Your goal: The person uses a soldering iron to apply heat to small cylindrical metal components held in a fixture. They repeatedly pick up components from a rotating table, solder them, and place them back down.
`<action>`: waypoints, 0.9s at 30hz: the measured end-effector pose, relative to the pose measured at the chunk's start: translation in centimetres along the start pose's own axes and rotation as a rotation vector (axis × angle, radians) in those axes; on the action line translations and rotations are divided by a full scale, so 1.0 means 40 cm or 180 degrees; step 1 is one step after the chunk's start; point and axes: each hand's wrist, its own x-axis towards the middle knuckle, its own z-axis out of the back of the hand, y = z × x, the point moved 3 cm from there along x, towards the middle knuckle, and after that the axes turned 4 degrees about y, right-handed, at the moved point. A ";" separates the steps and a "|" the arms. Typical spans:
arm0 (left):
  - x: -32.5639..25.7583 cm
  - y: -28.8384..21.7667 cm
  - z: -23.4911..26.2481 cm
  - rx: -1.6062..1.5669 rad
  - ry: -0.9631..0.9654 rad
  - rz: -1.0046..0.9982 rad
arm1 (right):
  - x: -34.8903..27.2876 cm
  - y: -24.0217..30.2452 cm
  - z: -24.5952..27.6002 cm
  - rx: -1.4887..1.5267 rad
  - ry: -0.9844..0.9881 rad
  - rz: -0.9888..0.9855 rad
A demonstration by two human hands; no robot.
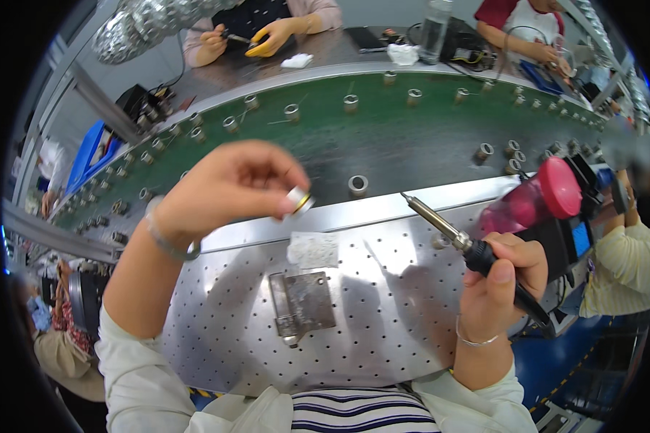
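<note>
My left hand [242, 184] pinches a small silver metal ring [301, 200] with a yellowish band, held over the near edge of the green conveyor belt. In my right hand [504, 278] is a soldering iron [448, 232], its bare tip pointing up and to the left, apart from the ring. Between my hands, a similar metal ring [357, 185] stands on the belt. Below them on the perforated metal worktop [383, 339] lie a folded white wipe [313, 250] and a flat metal fixture plate [307, 303] with a small cylinder at its left side.
The green conveyor belt [325, 137] carries several metal rings. To the right stand a pink-lidded bottle [560, 187] and a soldering station [581, 238] with a blue display. Across the belt, a co-worker's hands [271, 37] hold tools beside a clear water bottle [435, 32]. A foil duct [148, 25] hangs upper left.
</note>
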 end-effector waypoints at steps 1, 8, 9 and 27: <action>-0.063 0.021 0.013 -0.0414 -0.0001 0.0118 | 0.001 -0.001 -0.016 0.0067 0.0111 -0.0020; -0.154 0.195 -0.041 -0.1897 -0.0079 -0.0040 | -0.040 -0.053 -0.096 0.0308 0.0866 -0.0714; -0.142 0.208 -0.046 -0.1997 0.0002 -0.0191 | -0.044 -0.061 -0.102 0.0329 0.0943 -0.0812; -0.164 0.208 -0.109 -0.2253 0.0282 0.0232 | -0.055 -0.093 -0.125 0.1215 0.1467 -0.1386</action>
